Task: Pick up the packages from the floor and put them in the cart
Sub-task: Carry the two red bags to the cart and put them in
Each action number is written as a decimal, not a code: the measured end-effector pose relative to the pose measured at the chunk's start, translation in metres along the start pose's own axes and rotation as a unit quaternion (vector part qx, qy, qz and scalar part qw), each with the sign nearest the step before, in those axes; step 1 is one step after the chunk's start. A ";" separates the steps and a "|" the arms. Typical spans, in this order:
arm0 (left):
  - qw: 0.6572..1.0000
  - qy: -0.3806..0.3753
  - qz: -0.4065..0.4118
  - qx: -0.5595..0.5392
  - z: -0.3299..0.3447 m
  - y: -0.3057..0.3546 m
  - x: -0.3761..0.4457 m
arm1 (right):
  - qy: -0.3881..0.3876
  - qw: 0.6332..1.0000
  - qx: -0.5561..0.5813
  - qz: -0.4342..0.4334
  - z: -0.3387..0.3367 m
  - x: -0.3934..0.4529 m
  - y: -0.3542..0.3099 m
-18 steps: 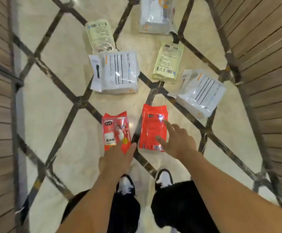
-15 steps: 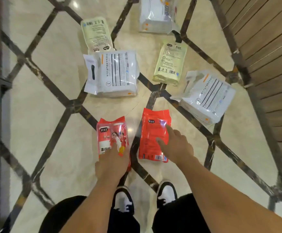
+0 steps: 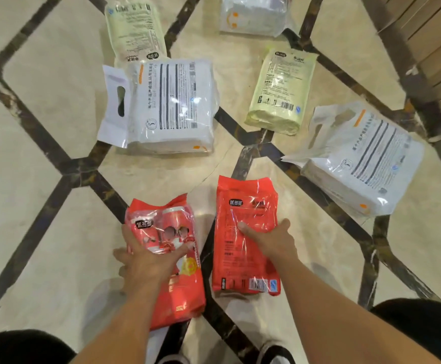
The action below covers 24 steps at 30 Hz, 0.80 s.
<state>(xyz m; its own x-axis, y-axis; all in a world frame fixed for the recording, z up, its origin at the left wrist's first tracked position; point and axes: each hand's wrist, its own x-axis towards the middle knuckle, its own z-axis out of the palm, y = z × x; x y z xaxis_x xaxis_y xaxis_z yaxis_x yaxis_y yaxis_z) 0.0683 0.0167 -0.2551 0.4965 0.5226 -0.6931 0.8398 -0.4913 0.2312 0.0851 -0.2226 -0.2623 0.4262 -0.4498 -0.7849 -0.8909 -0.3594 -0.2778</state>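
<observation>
Left hand [image 3: 145, 258] grips the picture-printed red packet [image 3: 172, 261], lower centre, fingers wrapped round its sides. Right hand [image 3: 269, 240] clamps the plain red packet [image 3: 245, 232] beside it, thumb on top. Risk: glossy film may slip free during lifting. Cart not visible.

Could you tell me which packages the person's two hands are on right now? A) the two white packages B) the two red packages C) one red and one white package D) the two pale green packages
B: the left hand grips the red package with the picture, and the right hand grips the plain red package.
</observation>
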 end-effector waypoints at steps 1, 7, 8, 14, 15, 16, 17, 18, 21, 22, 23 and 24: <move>1.000 -0.008 -0.002 -0.024 0.001 -0.001 0.000 | -0.009 1.000 0.010 -0.001 0.000 0.001 0.000; 0.988 -0.016 0.068 -0.136 -0.009 -0.004 0.009 | -0.038 0.999 0.026 -0.028 0.000 0.003 -0.004; 0.987 -0.014 0.074 -0.144 -0.009 -0.003 0.009 | -0.035 0.998 0.021 -0.042 -0.001 0.005 -0.004; 0.989 -0.029 0.117 -0.090 -0.004 0.007 0.003 | -0.009 0.992 0.000 -0.127 -0.011 -0.006 -0.013; 0.989 -0.021 0.124 -0.080 -0.006 0.010 0.001 | -0.005 0.991 -0.006 -0.134 -0.015 -0.009 -0.017; 0.989 -0.012 0.126 -0.075 -0.009 0.014 -0.002 | 0.006 0.990 -0.014 -0.143 -0.019 -0.011 -0.022; 0.989 -0.002 0.130 -0.075 -0.012 0.020 -0.004 | 0.017 0.988 -0.019 -0.151 -0.025 -0.015 -0.028; 0.988 0.005 0.134 -0.078 -0.017 0.028 -0.010 | 0.022 0.987 -0.020 -0.161 -0.033 -0.019 -0.035; 0.980 0.012 0.162 -0.112 -0.037 0.059 -0.034 | 0.036 0.981 0.011 -0.189 -0.072 -0.043 -0.057; 0.976 0.013 0.180 -0.124 -0.048 0.071 -0.045 | 0.050 0.978 0.034 -0.198 -0.090 -0.052 -0.062; 0.971 0.011 0.202 -0.127 -0.061 0.082 -0.058 | 0.067 0.975 0.055 -0.203 -0.109 -0.065 -0.067; 0.967 0.005 0.225 -0.119 -0.076 0.094 -0.074 | 0.084 0.974 0.073 -0.200 -0.130 -0.079 -0.071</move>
<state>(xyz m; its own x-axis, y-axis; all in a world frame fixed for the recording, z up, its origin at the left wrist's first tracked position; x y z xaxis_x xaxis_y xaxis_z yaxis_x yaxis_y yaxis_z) 0.1271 -0.0153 -0.1298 0.8246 0.3012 -0.4788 0.5644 -0.4964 0.6596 0.1351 -0.2683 -0.1085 0.7520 -0.4295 -0.5001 -0.6564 -0.4182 -0.6278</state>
